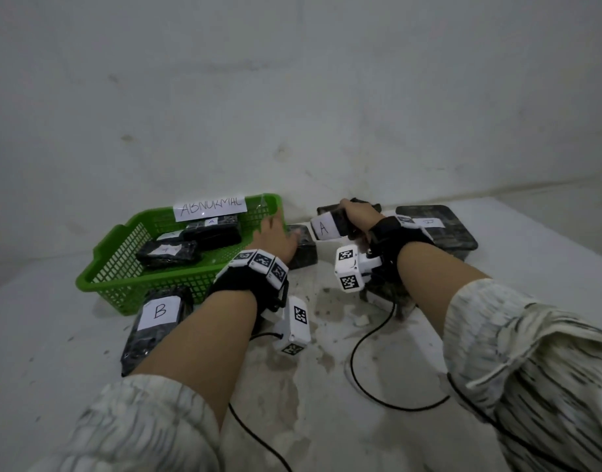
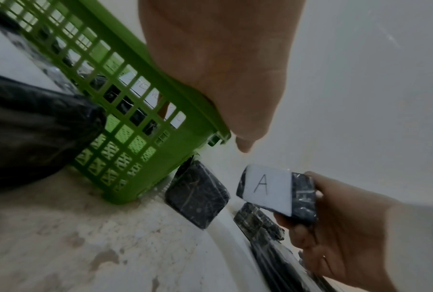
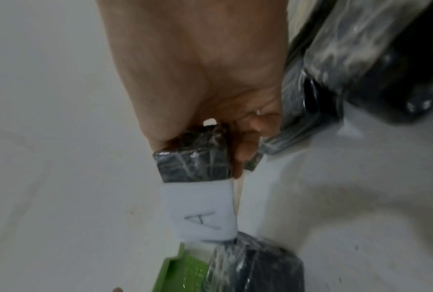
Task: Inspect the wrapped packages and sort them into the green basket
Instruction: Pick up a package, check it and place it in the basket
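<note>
The green basket (image 1: pixel 122 264), tagged ABNORMAL, stands at the left and holds several black wrapped packages (image 1: pixel 170 253). My left hand (image 1: pixel 275 235) lies on its right rim (image 2: pixel 185 87). One finger shows through the mesh inside the wall and the thumb (image 2: pixel 244 145) stays outside. My right hand (image 1: pixel 356 214) grips a small black package with a white label A (image 1: pixel 325 228) and holds it up off the table, right of the basket. The label A (image 2: pixel 268 189) faces me, and the fingers (image 3: pixel 245 150) wrap the package's bare end (image 3: pixel 193 166).
A package labelled B (image 1: pixel 158 315) lies in front of the basket. A small unlabelled package (image 1: pixel 304 250) sits against the basket's right side. A large wrapped package (image 1: pixel 439 229) lies at the far right by the wall. Black cables (image 1: pixel 371 386) trail across the stained white table.
</note>
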`<state>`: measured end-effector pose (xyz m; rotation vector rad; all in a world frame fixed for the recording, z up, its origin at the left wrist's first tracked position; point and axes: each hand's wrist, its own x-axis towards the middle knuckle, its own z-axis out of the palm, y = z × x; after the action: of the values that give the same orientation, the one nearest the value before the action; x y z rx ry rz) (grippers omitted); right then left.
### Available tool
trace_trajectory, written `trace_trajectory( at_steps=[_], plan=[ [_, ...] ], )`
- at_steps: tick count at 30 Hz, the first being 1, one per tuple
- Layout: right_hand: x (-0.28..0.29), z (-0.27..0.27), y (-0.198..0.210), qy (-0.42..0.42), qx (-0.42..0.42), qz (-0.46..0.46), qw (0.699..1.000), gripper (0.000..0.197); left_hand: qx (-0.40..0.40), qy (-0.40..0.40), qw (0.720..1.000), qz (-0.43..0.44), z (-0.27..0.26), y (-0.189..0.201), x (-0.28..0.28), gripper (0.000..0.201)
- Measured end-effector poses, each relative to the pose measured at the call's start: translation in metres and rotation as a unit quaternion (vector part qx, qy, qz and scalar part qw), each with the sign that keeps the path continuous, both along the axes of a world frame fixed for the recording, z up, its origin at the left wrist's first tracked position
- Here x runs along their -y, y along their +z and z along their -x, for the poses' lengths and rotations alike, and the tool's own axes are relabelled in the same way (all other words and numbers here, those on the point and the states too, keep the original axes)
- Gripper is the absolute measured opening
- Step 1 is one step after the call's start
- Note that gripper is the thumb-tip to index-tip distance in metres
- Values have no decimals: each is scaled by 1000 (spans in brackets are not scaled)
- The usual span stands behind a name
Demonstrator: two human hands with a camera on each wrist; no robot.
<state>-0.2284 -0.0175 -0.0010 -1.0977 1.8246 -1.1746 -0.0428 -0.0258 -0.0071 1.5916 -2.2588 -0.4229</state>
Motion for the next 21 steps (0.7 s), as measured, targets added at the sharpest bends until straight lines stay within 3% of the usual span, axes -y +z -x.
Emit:
trace_trajectory(
  at_steps=[4,6,9,13,16,19,21],
  plan=[
    [-23,1,14,82,107,-42,990,22,-147,-80,986,10,1,7,-6,55],
    [-34,-2,21,112,109,-54,986,27,-250,-128,959,-30,2,13,-14,48],
    [-56,-15,32,149,130,-50,979,43,-346,-140,923,-90,0,22,-29,32],
    [-79,-36,37,179,144,-57,971,65,-404,-135,899,-102,-11,26,-39,10],
    [-87,-53,31,169,181,12,969,75,-417,-119,897,-89,-23,27,-42,13],
    [-82,-75,19,147,198,72,966,61,-452,-98,883,-75,-32,24,-43,26],
    [-79,-87,11,118,183,104,971,47,-483,-86,867,-88,-36,22,-46,25]
  ],
)
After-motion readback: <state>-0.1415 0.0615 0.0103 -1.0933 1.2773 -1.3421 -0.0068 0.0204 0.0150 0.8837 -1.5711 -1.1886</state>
